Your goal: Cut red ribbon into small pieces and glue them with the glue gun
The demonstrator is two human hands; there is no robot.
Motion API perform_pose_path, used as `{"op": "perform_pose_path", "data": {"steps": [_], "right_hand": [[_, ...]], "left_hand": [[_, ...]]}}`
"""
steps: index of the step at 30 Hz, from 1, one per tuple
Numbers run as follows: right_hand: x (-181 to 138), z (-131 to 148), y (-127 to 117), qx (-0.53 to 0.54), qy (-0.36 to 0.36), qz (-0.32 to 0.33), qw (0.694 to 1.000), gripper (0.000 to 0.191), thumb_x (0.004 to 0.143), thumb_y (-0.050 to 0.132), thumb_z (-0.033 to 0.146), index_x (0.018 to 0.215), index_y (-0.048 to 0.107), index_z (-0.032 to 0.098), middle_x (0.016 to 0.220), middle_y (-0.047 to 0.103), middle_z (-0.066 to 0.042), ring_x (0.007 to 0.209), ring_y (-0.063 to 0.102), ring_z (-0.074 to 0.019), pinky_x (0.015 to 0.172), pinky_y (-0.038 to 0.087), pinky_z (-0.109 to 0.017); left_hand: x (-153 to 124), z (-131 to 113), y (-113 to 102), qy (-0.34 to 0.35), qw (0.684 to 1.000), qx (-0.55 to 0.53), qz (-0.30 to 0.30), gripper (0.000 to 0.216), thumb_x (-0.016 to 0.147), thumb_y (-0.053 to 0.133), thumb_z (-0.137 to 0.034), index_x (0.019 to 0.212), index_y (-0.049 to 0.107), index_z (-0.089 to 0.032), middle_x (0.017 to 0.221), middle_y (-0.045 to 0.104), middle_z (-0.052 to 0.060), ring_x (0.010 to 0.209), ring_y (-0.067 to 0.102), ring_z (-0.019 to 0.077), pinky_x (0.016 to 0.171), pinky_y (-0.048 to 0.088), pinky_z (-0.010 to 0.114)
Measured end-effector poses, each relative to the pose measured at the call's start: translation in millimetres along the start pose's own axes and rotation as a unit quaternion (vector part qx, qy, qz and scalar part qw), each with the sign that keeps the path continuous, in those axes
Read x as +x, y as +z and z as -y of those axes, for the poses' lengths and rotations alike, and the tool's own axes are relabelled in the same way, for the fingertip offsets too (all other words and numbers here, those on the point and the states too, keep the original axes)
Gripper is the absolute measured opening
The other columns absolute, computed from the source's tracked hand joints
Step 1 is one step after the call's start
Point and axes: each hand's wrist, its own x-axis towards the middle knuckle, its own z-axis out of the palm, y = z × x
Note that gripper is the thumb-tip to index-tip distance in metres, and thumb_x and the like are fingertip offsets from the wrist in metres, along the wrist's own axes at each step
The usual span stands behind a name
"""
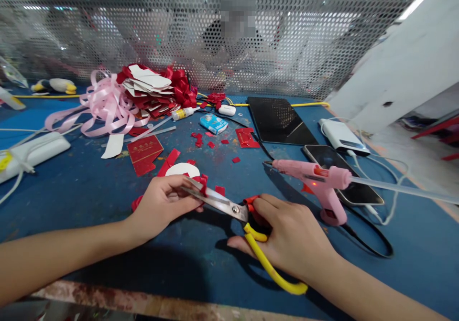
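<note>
My right hand [292, 232] grips a pair of scissors [225, 206] with one yellow and one red handle. The metal blades point left and reach my left hand's fingertips, about a strip of red ribbon [204, 181]. My left hand [163, 206] is closed in a pinch on that ribbon; more red material shows beneath the hand, partly hidden. Just beyond the left fingers is a white oval card piece [183, 169], with a red strip [169, 161] beside it. Whether the blades are cutting through the ribbon, I cannot tell.
A pink glue gun [311, 175], its light glowing, stands right of the scissors beside a phone [344, 173] and power bank [342, 137]. Pink ribbon [105, 103], stacked white-and-red pieces [148, 84] and a black tablet-like panel [279, 120] lie behind. Perforated metal [172, 20] closes the back.
</note>
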Motion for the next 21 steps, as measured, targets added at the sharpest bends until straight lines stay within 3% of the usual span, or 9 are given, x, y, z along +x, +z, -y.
{"op": "perform_pose_path", "data": {"steps": [21], "right_hand": [[-1.3,-3.8,3.8,0.004,0.008,0.001,1.0,0.056,0.084,0.035,0.063,0.051,0.046,0.019,0.047,0.046,0.0,0.039,0.038,-0.0096,0.044,0.022,-0.025]], "left_hand": [[3.2,-0.5,0.9,-0.03,0.999,0.036,-0.012,0.012,0.068,0.07,-0.025,0.071,0.068,-0.014,0.062,0.067,0.001,0.057,0.063,0.0123,0.056,0.053,0.02]]}}
